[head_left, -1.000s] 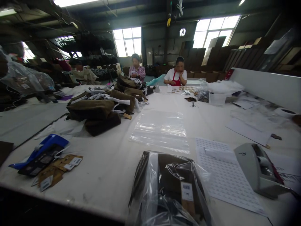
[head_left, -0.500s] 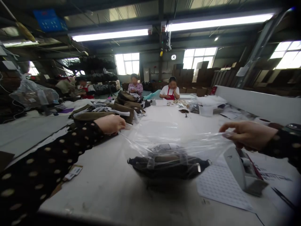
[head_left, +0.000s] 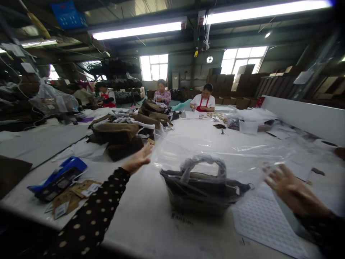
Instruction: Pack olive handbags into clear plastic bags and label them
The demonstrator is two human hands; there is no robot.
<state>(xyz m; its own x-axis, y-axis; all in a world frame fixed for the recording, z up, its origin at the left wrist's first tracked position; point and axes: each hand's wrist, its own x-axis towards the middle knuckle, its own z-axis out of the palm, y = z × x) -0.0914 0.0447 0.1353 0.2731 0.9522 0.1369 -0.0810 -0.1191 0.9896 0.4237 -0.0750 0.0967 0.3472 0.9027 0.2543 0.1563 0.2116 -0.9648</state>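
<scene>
Head view: a white worktable [head_left: 140, 219] spans the scene. At its far side sit a person in a white top and red apron [head_left: 203, 102] and another in a patterned top [head_left: 161, 95]. A pile of brown bags [head_left: 115, 132] occupies the table's left half. Clear plastic [head_left: 242, 160] spreads across the near middle, over a dark handbag [head_left: 199, 194], which stands upright on the table between the two hands, its pale-wrapped handles raised. Right of the handbag lies a printed sheet [head_left: 269, 223]. The right hand [head_left: 287, 185], blurred, is at the plastic's right side, fingers spread wide; whether they touch the film cannot be told. The left hand [head_left: 137, 160], with a dotted sleeve, is near the plastic's left side, fingers extended and grasping nothing visible; contact is likewise unclear. Farther left lie a blue item [head_left: 72, 165] and, just beside it, brown cards [head_left: 66, 203] bearing white labels.
</scene>
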